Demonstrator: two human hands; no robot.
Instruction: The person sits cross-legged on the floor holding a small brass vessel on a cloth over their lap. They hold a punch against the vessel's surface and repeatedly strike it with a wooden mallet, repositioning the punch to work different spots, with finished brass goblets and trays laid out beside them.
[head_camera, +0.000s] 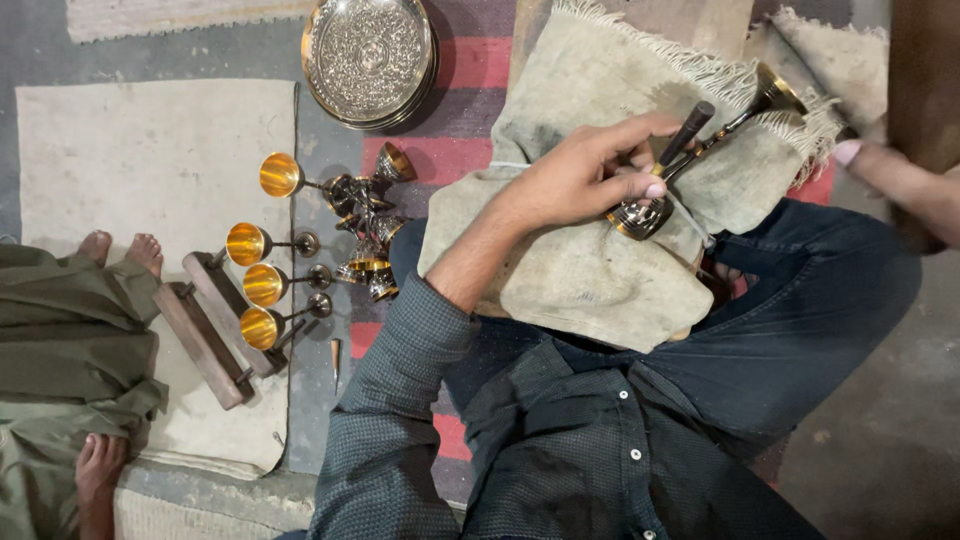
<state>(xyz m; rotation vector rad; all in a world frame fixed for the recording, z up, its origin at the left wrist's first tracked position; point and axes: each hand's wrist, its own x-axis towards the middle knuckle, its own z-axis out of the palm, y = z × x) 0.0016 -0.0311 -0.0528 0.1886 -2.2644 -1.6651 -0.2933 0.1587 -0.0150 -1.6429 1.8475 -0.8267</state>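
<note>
Now, left hand (585, 180): centre frame, fingers curled, pinching dark-handled tool (688, 133) against brass goblet (700, 150) lying on grey cloth (590, 260).
Right hand (885, 165): right edge, mostly cut off; fingers unclear.
Finished goblets (262, 275): left, on floor.
Engraved trays (370, 55): top centre.

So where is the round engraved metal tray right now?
The engraved tray lies at the top of the head view, left of centre, on the striped rug just above the goblets.
</note>
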